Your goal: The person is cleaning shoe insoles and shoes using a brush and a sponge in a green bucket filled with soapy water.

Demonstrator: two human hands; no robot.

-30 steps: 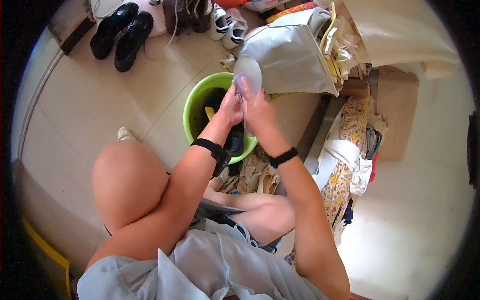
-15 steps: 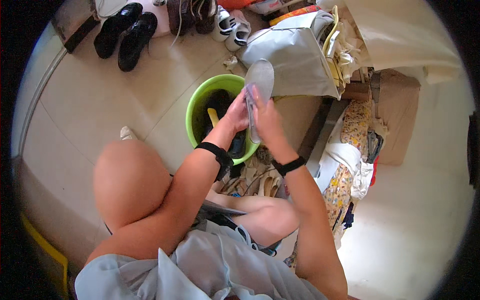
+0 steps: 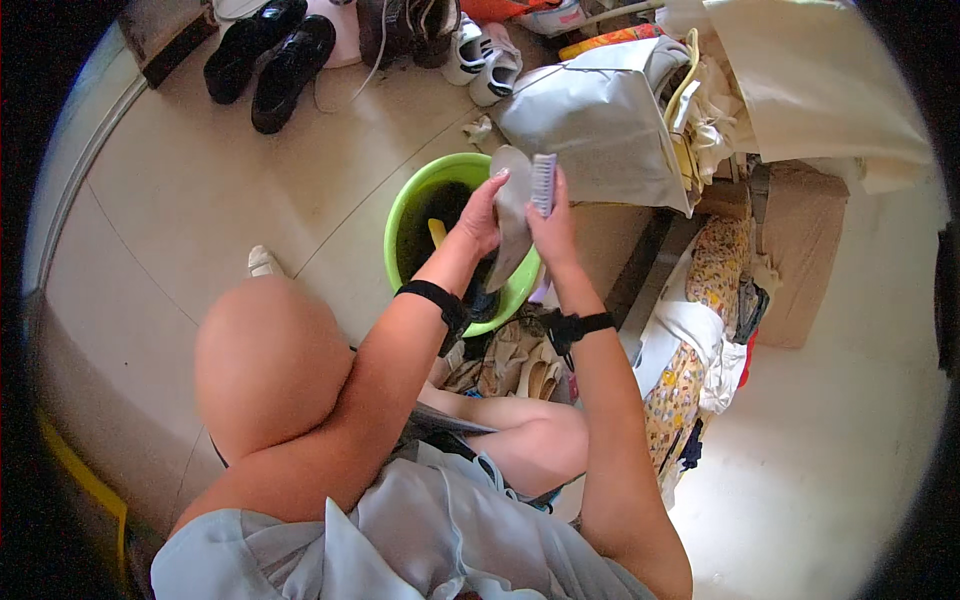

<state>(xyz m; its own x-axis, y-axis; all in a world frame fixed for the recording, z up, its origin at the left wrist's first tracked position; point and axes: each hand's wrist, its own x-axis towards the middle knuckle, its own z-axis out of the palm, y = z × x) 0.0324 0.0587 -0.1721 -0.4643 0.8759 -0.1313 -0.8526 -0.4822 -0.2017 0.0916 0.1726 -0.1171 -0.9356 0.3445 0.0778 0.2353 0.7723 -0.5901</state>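
My left hand [image 3: 481, 218] grips a grey shoe insole [image 3: 513, 212] by its left edge, holding it upright above a lime-green bucket [image 3: 393, 235]. A scrubbing brush [image 3: 543, 182] with pale bristles and a purple body is in my right hand [image 3: 552, 232], close to the insole's right side. The bristles face toward the insole, and I cannot tell whether they touch it. Inside the bucket are dark items, partly hidden by my left arm, and a yellow piece [image 3: 437, 232] sticks up among them.
Black shoes [image 3: 290, 75] and white sneakers [image 3: 492, 75] stand on the tiled floor beyond the bucket. A large grey bag [image 3: 595, 120] lies to the far right of it. Patterned cloth [image 3: 715, 265] is piled at the right. Beige shoes [image 3: 540, 370] lie near my leg.
The brush, blurred against the insole before, now shows plainly at its right side. My right hand has shifted a little to the right, and the insole has turned. The whole view has shifted slightly.
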